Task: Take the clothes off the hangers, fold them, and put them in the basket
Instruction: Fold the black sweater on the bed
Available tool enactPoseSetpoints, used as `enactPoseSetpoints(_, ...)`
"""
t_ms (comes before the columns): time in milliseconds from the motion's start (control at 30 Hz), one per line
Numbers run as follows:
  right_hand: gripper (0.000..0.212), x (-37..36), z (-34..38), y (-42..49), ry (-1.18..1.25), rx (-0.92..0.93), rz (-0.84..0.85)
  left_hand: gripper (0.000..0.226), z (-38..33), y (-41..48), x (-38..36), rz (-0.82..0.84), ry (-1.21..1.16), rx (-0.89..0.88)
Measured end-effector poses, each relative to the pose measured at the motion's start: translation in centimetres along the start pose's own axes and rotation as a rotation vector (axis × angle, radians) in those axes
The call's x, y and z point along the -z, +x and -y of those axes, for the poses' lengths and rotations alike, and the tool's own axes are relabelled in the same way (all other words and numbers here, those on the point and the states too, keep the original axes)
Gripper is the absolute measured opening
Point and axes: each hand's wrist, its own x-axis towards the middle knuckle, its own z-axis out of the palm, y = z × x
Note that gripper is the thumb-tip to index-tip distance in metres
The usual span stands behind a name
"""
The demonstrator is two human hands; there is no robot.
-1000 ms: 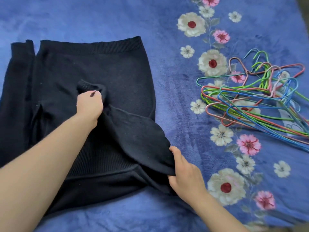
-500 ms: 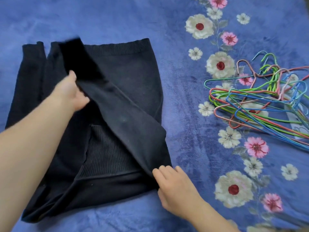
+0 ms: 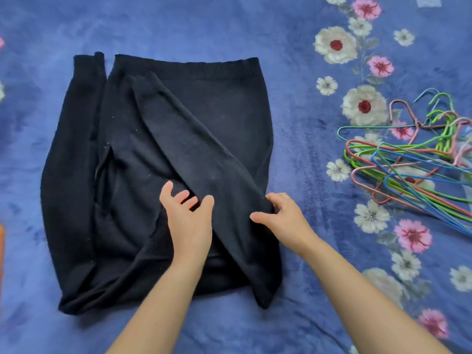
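My left hand [image 3: 189, 218] lies flat with the fingers spread. My right hand [image 3: 283, 218] pinches, fingers curled, both arms stretched forward.

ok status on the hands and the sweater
Left hand open, flat on black sweater. Right hand pinching sleeve fold at its right edge. Hangers piled clear to the right. No basket in view.

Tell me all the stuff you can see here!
sweater: one, black, flat on the blanket, one sleeve folded slantwise across it
hangers: a tangled pile, green, blue, pink and red wire, at the right edge
blanket: one, blue with white and pink flowers, under everything
orange thing: one sliver at the left edge, cannot tell what
left hand: open, on the sweater
right hand: fingers pinching the sleeve's edge
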Motion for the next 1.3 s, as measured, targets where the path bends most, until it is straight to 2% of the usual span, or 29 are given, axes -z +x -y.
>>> enactPoseSetpoints(67, 0.009, 0.5, 0.2, -0.2, 0.143, -0.008, 0.072, 0.06, 2.0, -3.0, -0.5, 0.074, 0.041, 0.083)
enactPoseSetpoints(167, 0.02, 1.9, -0.2, -0.6, 0.291, -0.056, 0.202, 0.034, 5.3, -5.9, -1.0, 0.335, 0.212, 0.209)
enactPoseSetpoints(233, 0.025, 2.9, -0.4, -0.5, 0.101, -0.057, 0.228, 0.026, 6.2, -6.9, -1.0, 0.445, 0.195, 0.221)
enactPoseSetpoints(300, 0.035, 3.6, -0.4, -0.1, -0.213, 0.01, 0.165, 0.018, 6.3, -7.5, -0.9, 0.515, 0.139, 0.213)
enactPoseSetpoints(333, 0.033, 3.8, -0.4, 0.1, -0.338, 0.064, 0.106, 0.017, 6.2, -7.8, -0.6, 0.552, 0.093, 0.226)
enactPoseSetpoints(400, 0.024, 4.1, 0.4, 0.1, -0.437, 0.192, -0.012, 0.024, 6.1, -8.0, 0.0, 0.643, -0.068, 0.292)
enactPoseSetpoints(467, 0.015, 4.2, 1.7, 0.1, -0.287, 0.268, -0.057, 0.045, 6.4, -7.8, 0.5, 0.661, -0.203, 0.374)
enactPoseSetpoints(533, 0.025, 4.1, 2.6, -0.2, -0.087, 0.312, -0.022, 0.059, 6.8, -7.7, 1.1, 0.668, -0.239, 0.382)
enactPoseSetpoints(600, 0.03, 4.1, 3.1, -0.5, 0.089, 0.333, 0.045, 0.058, 6.9, -7.9, 1.2, 0.737, -0.204, 0.335)
enactPoseSetpoints(667, 0.03, 4.1, 3.5, -0.6, 0.145, 0.362, 0.119, 0.058, 6.7, -8.0, 1.2, 0.822, -0.177, 0.289)
enactPoseSetpoints(733, 0.023, 4.1, 4.1, -0.6, 0.049, 0.422, 0.187, 0.055, 6.7, -8.0, 1.3, 0.849, -0.181, 0.265)
enactPoseSetpoints(900, 0.017, 4.3, 5.1, 0.6, -0.373, 0.507, 0.195, 0.061, 6.5, -7.9, 1.6, 0.844, -0.236, 0.226)
enactPoseSetpoints(967, 0.021, 4.6, 5.1, 1.1, -0.525, 0.419, 0.241, 0.06, 6.8, -7.9, 1.6, 0.836, -0.261, 0.232)
enactPoseSetpoints(1033, 0.02, 5.1, 4.5, 1.5, -0.654, 0.233, 0.321, 0.047, 7.1, -8.2, 1.5, 0.852, -0.249, 0.234)
enactPoseSetpoints(1133, 0.023, 5.8, 3.6, 1.5, -0.532, 0.027, 0.427, 0.043, 8.1, -8.6, 1.2, 0.873, -0.253, 0.286)
enactPoseSetpoints(1200, 0.027, 6.1, 3.0, 1.6, -0.49, -0.028, 0.38, 0.04, 9.2, -8.7, 0.9, 0.867, -0.286, 0.351)
enactPoseSetpoints(1300, 0.031, 6.5, 1.3, 2.0, -0.666, -0.062, 0.236, 0.025, 11.0, -9.1, -0.1, 0.818, -0.15, 0.368)
